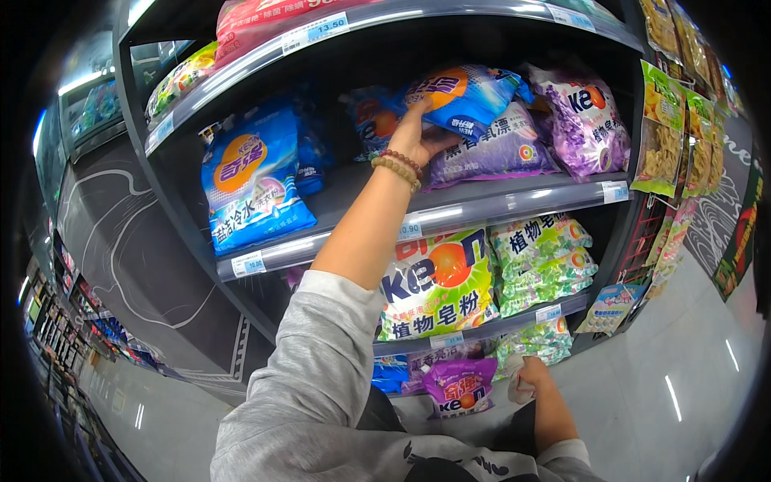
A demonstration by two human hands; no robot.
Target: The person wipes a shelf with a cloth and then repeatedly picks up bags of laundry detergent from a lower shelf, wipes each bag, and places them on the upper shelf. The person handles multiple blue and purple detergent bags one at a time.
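Observation:
My left hand (pixel 420 135), with two bead bracelets at the wrist, reaches into the middle shelf. It grips the near left end of a blue laundry powder bag (pixel 482 99), thumb on top and fingers underneath. That bag lies tilted over a purple laundry powder bag (pixel 497 147) on the shelf. Behind my hand, another dark blue bag (pixel 374 117) is partly hidden. Low down at the right, my right hand (pixel 536 376) holds a crumpled pale cloth (pixel 518 379), close to green-and-white bags (pixel 539 343) on the bottom level.
A blue bag (pixel 256 175) stands on the shelf's left, and a purple lavender-print bag (pixel 581 117) on its right. The shelf's front rail (pixel 512 205) carries price tags. Green bags (pixel 437 289) fill the shelf below. Hanging snack packets (pixel 659 132) flank the right side.

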